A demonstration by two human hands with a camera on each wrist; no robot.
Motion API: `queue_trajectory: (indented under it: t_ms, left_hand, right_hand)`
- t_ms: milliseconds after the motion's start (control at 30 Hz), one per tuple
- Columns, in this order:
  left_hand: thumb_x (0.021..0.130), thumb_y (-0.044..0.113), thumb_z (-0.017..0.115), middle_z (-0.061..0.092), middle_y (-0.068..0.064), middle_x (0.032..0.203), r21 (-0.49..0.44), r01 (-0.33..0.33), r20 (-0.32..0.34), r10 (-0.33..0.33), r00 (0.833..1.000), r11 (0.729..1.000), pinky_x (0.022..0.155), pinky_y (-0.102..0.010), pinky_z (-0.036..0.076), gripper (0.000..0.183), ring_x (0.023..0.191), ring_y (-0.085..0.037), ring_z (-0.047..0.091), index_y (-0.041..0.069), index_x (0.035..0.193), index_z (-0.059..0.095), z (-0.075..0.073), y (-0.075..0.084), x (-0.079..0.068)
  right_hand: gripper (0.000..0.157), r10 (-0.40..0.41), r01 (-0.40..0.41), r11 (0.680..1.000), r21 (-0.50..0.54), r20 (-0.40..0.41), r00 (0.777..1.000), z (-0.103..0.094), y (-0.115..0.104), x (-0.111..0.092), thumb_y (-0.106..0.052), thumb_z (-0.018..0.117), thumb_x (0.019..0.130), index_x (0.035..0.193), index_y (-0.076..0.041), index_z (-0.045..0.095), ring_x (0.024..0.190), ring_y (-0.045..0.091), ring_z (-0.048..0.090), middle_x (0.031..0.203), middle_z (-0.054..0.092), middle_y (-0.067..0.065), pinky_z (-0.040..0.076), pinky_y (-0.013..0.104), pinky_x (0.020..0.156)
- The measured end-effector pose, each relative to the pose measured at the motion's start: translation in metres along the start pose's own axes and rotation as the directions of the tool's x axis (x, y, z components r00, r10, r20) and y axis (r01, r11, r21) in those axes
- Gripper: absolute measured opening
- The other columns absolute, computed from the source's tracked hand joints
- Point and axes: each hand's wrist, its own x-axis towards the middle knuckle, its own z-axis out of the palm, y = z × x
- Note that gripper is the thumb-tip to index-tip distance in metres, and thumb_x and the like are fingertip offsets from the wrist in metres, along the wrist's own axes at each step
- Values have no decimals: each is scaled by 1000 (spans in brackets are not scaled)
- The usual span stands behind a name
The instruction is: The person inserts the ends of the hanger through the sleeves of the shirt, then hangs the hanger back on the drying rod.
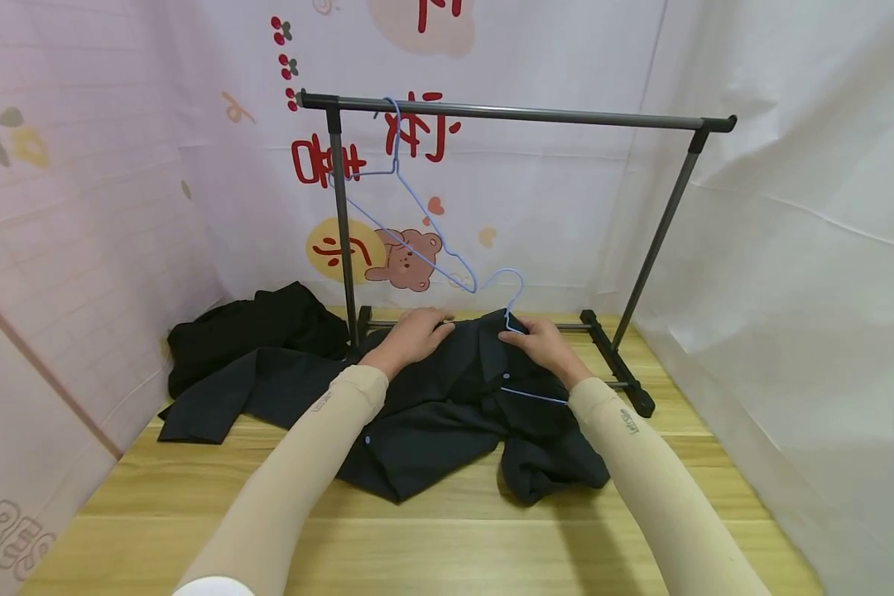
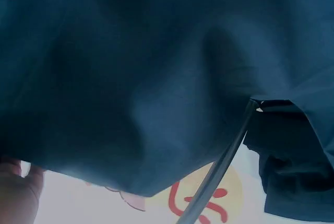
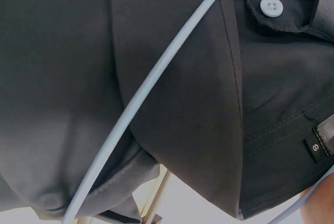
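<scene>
A black button-up shirt (image 1: 432, 430) with pale buttons lies spread and rumpled, its upper part lifted between the hands. Its size label (image 3: 315, 146) shows in the right wrist view. My left hand (image 1: 415, 335) pinches the shirt's far edge; only fingertips (image 2: 18, 195) show in the left wrist view. At the collar, my right hand (image 1: 542, 343) grips a blue wire clothes hanger (image 1: 517, 290) together with the cloth. The hanger's hook points up, and its lower bar (image 3: 148, 88) crosses the shirt front. One hanger shoulder is hidden by cloth and hand.
A metal garment rack (image 1: 536, 113) stands behind the shirt, its left post (image 1: 341, 215) close to my left hand. Another blue hanger (image 1: 410, 190) hangs from its bar. More dark clothing (image 1: 257, 331) is heaped at the left on the wooden table (image 1: 447, 555).
</scene>
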Motion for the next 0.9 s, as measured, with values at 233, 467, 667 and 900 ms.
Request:
queue_trajectory:
  t_ms: [233,467,667,900]
  left_hand:
    - [102,21,58,68,-6,101,-159,44,-28,-49,998,986,84,-39,50,21,87,-22,61,9,112,72,-11,-7,-5]
    - [101,16,58,67,-9,109,-185,104,-58,-117,991,977,91,-42,48,19,94,-26,60,6,113,70,-13,-22,-14]
    - [102,16,57,66,-13,113,-168,167,-101,-186,977,972,94,-45,46,22,98,-29,57,3,116,68,-16,-36,-24]
    - [103,15,56,67,-14,111,-207,249,-173,-286,942,946,91,-45,47,23,94,-29,56,4,118,68,-22,-55,-34]
  right_hand:
    - [21,-23,23,1000,-2,-73,997,2,-5,3,-23,69,96,104,-3,70,83,32,58,90,65,13,44,33,71]
    - [19,-7,-6,987,-158,-78,997,2,5,1,-19,70,94,104,-3,71,82,24,56,94,68,9,44,37,75]
    - [29,44,-66,968,-242,-97,994,2,17,-6,-21,69,95,118,-4,69,88,27,62,108,69,13,50,43,78]
    - [38,14,-84,947,-310,-222,975,6,17,-10,-23,68,96,128,-2,64,111,37,61,124,65,19,47,52,94]
